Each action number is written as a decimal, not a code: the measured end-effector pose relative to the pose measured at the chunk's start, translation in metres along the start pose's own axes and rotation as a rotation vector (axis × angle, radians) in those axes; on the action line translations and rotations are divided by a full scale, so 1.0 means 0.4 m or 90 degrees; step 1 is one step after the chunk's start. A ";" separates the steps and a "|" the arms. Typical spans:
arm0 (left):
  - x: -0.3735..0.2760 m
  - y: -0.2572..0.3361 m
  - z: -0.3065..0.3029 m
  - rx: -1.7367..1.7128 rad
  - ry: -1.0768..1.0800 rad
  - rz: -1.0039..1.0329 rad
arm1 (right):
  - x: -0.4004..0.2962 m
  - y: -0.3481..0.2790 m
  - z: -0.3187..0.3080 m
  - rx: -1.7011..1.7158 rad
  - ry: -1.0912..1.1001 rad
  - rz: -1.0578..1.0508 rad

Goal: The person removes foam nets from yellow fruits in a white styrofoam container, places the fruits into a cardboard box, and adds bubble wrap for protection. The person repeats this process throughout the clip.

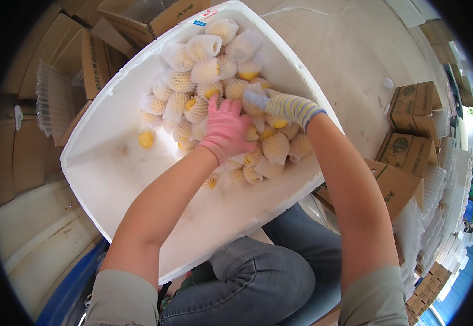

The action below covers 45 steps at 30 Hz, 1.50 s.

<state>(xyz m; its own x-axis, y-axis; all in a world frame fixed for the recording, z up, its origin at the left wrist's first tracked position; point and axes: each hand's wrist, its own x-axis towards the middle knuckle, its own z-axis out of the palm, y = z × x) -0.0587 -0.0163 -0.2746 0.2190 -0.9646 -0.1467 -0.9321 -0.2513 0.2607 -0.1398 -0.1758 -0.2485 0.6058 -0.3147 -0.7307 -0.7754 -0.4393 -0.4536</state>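
Yellow fruits in white foam net sleeves (179,81) lie heaped in a large white polystyrene box (110,163) in front of me. My left hand (228,130), in a pink glove, rests on the middle of the heap with its fingers spread. To its right, my right hand (277,104), in a striped knit glove, has its fingers at a sleeved fruit (252,98); whether it grips the fruit is not clear. One bare yellow fruit (146,139) lies apart on the box floor, left of the heap.
Cardboard cartons (94,65) stand beyond the box at the left, one with clear air-column packing (53,102). More cartons (399,183) and clear packing (436,191) are stacked at the right. My knee (269,277) is against the near side of the box.
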 end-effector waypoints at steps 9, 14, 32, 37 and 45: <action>-0.186 -0.013 -0.036 -0.654 0.335 -0.115 | -0.246 -0.101 0.092 0.016 0.395 -0.248; -0.281 0.069 -0.079 -0.641 0.315 -0.191 | -0.282 -0.146 0.248 0.241 0.408 -0.390; -0.302 -0.127 0.081 -1.444 0.114 -0.469 | -0.149 -0.038 0.132 -0.055 0.528 -0.028; -0.162 -0.119 -0.019 -1.297 -0.040 -0.551 | 0.011 -0.058 0.074 0.104 0.394 0.166; -0.113 -0.151 0.050 -1.369 -0.257 -0.480 | 0.080 -0.001 0.068 0.207 0.282 0.205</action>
<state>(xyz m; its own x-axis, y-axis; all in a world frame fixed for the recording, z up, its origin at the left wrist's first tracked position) -0.0182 0.0439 -0.3026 -0.0447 -0.7010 -0.7118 0.8648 -0.3838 0.3236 -0.1248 -0.1628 -0.2856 0.2961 -0.7376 -0.6069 -0.9029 -0.0089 -0.4297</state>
